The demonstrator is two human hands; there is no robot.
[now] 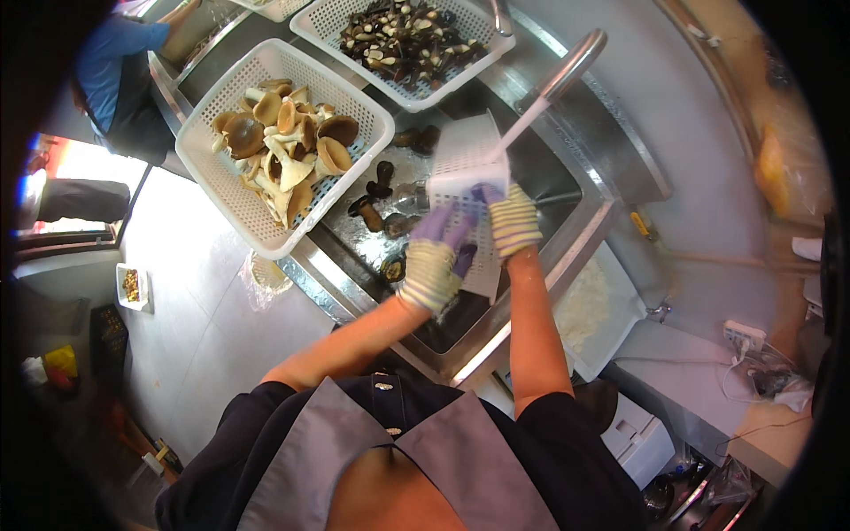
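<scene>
Glare whitens the floor, the fingers blur, and corners go black.

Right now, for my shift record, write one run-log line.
left hand: blurred, at white basket | right hand: gripping white basket | faucet: running | mushrooms: in sink

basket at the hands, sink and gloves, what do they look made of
The basket looks like matte white plastic, with rows of regular holes. The sink seems stainless steel: grey, with shiny reflections. The gloves look like striped knit fabric; their purple fingers may be rubber-coated.
</scene>
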